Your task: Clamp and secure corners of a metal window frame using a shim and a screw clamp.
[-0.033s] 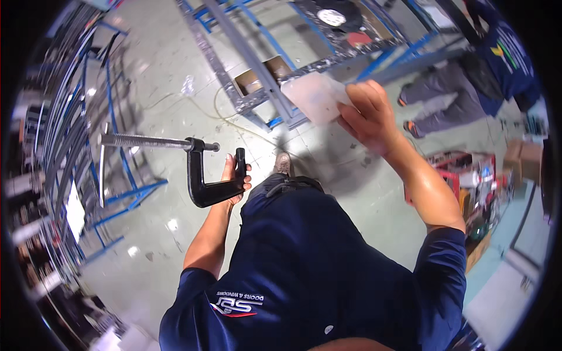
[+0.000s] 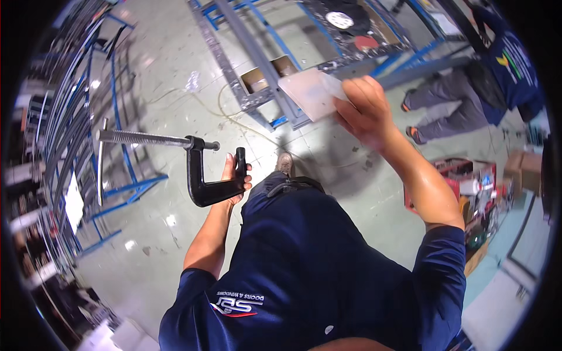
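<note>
My left hand [image 2: 235, 194] is closed round the lower jaw of a black G-clamp [image 2: 205, 193], its thumb and fingertips showing on either side. The clamp's threaded screw [image 2: 149, 139] points out to the left and ends in a thin sliding bar handle [image 2: 101, 161]. Nothing sits between its jaws. Up and to the right, my right hand [image 2: 369, 111] pinches a flat, translucent whitish sheet [image 2: 309, 93] by its right edge. The sheet hangs in the air in front of the metal frame; its material I cannot make out.
Ahead stands a grey and blue metal work frame [image 2: 252, 105] with a cardboard box [image 2: 255, 81] inside. A blue rack [image 2: 132, 190] of long profiles runs along the left. At the right are a co-worker in grey trousers [image 2: 445, 102] and a red tool cart [image 2: 415, 193]. A hose [image 2: 225, 117] crosses the floor.
My right hand and the sheet have moved slightly up and to the left, and the sheet looks less blurred. The surroundings have shifted a little. Both hands keep their holds.
</note>
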Motion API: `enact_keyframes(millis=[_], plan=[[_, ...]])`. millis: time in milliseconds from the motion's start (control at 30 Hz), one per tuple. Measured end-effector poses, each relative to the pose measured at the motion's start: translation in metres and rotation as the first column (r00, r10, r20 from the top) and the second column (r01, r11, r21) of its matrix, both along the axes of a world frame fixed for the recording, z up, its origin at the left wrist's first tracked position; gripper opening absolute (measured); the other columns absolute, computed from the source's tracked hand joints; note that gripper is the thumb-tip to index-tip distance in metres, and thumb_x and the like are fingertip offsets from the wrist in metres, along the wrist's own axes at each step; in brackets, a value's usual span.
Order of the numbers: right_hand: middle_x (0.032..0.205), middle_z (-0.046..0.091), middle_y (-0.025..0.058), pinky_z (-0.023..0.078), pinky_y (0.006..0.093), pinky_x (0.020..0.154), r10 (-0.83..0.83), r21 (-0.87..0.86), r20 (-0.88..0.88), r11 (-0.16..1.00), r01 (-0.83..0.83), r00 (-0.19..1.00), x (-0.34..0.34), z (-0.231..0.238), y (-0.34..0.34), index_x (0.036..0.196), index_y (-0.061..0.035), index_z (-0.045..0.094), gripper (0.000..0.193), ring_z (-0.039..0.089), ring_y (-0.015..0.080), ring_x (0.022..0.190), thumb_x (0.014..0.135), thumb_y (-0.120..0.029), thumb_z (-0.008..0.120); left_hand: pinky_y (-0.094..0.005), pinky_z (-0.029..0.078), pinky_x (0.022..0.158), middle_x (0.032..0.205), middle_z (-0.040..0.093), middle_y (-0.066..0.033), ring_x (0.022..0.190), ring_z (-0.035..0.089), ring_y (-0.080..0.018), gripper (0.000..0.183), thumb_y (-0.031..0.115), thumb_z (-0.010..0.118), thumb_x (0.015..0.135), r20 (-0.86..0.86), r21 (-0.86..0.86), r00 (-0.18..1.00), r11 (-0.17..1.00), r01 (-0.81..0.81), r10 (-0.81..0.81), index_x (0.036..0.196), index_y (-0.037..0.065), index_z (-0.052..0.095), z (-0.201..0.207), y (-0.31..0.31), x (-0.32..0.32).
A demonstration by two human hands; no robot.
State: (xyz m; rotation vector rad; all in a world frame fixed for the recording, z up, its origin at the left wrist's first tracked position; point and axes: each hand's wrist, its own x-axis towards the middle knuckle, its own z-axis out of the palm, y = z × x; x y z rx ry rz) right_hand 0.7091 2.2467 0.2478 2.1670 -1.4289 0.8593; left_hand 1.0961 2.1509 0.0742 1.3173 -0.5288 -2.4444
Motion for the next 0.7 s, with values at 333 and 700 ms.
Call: enact_keyframes(millis=[333, 700], plan=[[0.089, 0.059, 0.0051, 0.041, 0.0406, 0.092, 0.095, 0.157, -0.319, 0.986, -0.047, 0.943, 0.125, -0.105, -0.197, 0.083, -0.0112, 0.066, 0.010, 0.056, 0.0229, 0.094, 0.078, -0.018, 0.060, -0.0224, 0.048, 0.044, 0.093, 0.053, -0.0030, 0.064, 0.049, -0.0118, 0.074, 0.076, 0.041, 0.093, 0.129, -0.168, 0.977, 0.974, -0.150, 0.173, 0.140, 0.019, 0.045, 0.020, -0.015, 0.054], [0.091, 0.057, 0.0061, 0.040, 0.0413, 0.094, -0.116, 0.356, -0.434, 0.889, 0.289, 0.893, 0.156, -0.181, -0.173, 0.077, -0.0120, 0.063, 0.009, 0.055, 0.0239, 0.094, 0.079, -0.018, 0.056, -0.0214, 0.042, 0.045, 0.090, 0.055, -0.0035, 0.060, 0.050, -0.0106, 0.058, 0.067, 0.048, 0.096, -0.048, -0.066, 0.986, 0.984, -0.164, 0.161, 0.131, 0.021, 0.046, 0.019, -0.100, 0.090]])
